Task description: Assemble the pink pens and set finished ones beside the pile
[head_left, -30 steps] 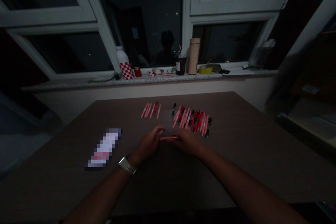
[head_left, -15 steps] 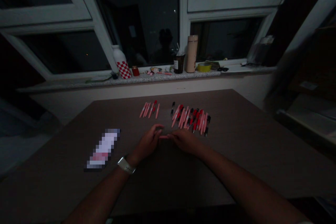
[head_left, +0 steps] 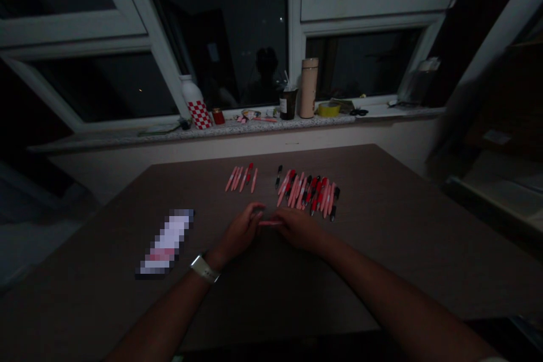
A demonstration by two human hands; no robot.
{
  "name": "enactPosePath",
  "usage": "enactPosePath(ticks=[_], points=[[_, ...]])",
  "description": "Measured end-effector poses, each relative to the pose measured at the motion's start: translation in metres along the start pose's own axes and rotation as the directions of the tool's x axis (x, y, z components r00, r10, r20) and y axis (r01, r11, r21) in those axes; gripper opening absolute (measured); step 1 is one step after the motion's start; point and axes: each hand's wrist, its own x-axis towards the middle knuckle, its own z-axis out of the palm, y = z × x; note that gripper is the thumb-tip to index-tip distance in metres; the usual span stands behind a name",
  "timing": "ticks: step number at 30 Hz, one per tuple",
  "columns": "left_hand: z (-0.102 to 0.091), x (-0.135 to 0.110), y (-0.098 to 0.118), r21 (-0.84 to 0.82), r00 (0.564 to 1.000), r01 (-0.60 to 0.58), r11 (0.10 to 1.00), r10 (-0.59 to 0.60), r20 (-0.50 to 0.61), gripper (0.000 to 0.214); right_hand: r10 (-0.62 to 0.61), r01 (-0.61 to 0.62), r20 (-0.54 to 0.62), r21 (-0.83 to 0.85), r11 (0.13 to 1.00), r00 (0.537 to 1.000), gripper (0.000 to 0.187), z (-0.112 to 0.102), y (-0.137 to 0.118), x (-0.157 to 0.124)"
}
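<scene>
A pink pen (head_left: pixel 270 223) lies crosswise between the hands, near the middle of the table (head_left: pixel 407 249); the right hand (head_left: pixel 299 229) has its fingers (head_left: pixel 283 216) curled over the pen's right end, seemingly pinching it, while the left hand (head_left: pixel 240 233) curves in with its fingers close at the other end, and in this dim light I cannot tell whether they grip it; neither hand is spread flat; a watch (head_left: pixel 205 269) sits on the left wrist; toward the far edge lie two groups of pens, laid side by side and slanting, probably sorted apart; the smaller group (head_left: pixel 241 179) has about five, one of them red; the larger group (head_left: pixel 307 195) has roughly twenty, pink, red and black, too tightly packed to count exactly; a lone black pen (head_left: pixel 279 177) sits at its left end; a pixelated flat object (head_left: pixel 165 243), impossible to identify, lies left of the hands; beyond the far edge, a sill (head_left: pixel 254 131) carries a checked bottle (head_left: pixel 194 103), a flask (head_left: pixel 309 87) and a tape roll (head_left: pixel 329 109).
</scene>
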Motion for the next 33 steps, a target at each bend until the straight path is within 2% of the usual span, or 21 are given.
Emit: enactPosePath(ticks=[6,11,15,20,22,26,30,33], points=[[-0.001,0.0001,0.0004,-0.004,1.0,-0.008,1.0,0.008,-0.008,0.04,-0.036,0.037,0.015,-0.039,0.999,0.999,0.023,0.0014,-0.0015,0.0004],[-0.0014,-0.0006,0.0015,0.02,1.0,-0.006,1.0,0.006,0.0,0.041,-0.022,0.022,0.001,-0.022,1.0,1.0,0.017,0.0018,0.0015,0.0001],[-0.001,-0.0005,0.0014,0.019,1.0,-0.005,1.0,0.005,-0.02,0.042,-0.015,0.015,0.001,0.01,1.0,1.0,0.018,-0.0001,-0.0019,-0.0011],[-0.0009,-0.0003,0.0032,-0.003,1.0,-0.006,1.0,0.006,-0.003,0.043,-0.025,0.025,-0.003,-0.028,0.999,1.0,0.026,0.0009,-0.0049,-0.0002],[-0.0006,-0.0005,0.0035,-0.016,1.0,-0.008,1.0,0.008,-0.002,0.043,-0.016,0.016,-0.009,-0.031,0.999,1.0,0.023,0.0021,-0.0036,0.0],[-0.0011,-0.0002,0.0016,-0.029,1.0,0.015,0.999,-0.016,-0.022,0.044,0.006,-0.006,-0.025,0.004,1.0,1.0,0.014,0.003,-0.0002,-0.0011],[-0.0034,0.0015,-0.0016,-0.021,0.997,0.042,0.999,-0.043,-0.063,0.043,0.035,-0.034,-0.028,0.037,0.999,0.999,0.016,0.0021,0.0011,-0.0022],[-0.0045,0.0026,-0.0034,0.004,0.994,0.036,0.999,-0.035,-0.1,0.042,0.012,-0.011,-0.034,0.037,0.999,0.999,0.015,0.0022,0.001,-0.0016]])
